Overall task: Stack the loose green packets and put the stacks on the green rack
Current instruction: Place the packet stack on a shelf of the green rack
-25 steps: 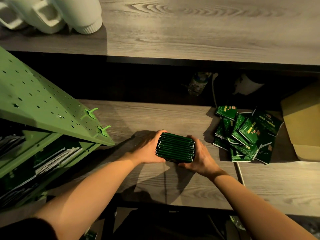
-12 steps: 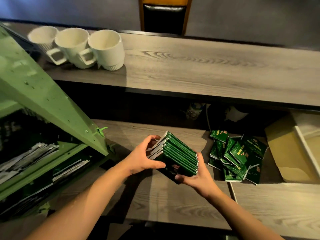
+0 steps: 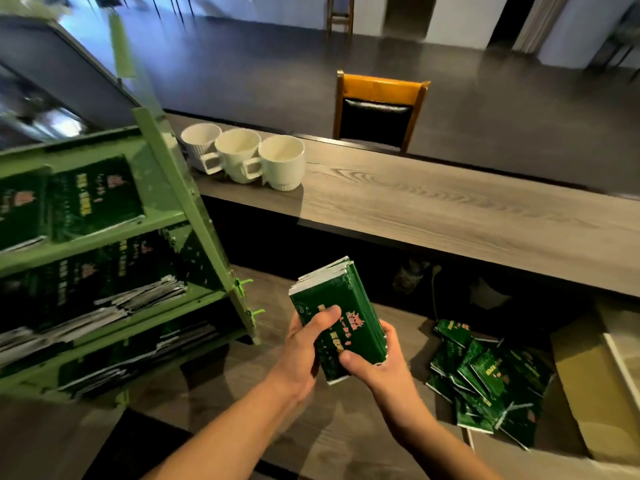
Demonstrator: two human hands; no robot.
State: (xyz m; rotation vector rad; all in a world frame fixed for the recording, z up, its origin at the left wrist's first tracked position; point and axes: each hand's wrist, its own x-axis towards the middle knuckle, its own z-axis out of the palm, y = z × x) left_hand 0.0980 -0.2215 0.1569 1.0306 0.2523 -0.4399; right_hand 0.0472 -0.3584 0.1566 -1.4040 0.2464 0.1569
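I am gripping a squared stack of green packets (image 3: pixel 341 320) between both hands, left hand (image 3: pixel 304 348) and right hand (image 3: pixel 375 363), with the part-filled green rack (image 3: pixel 194 206) at nine o'clock; a loose pile (image 3: pixel 485 379) at three o'clock is waiting.

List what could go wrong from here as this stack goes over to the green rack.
1. The stack of packets is held only at its lower half by the left hand and right hand; its top edges already fan apart, so packets may slip out.
2. The green rack shelves already hold packets, some jutting over the lips; pushing the stack in could knock them off.
3. Green hooks stick out of the rack's side near the hands and could snag.
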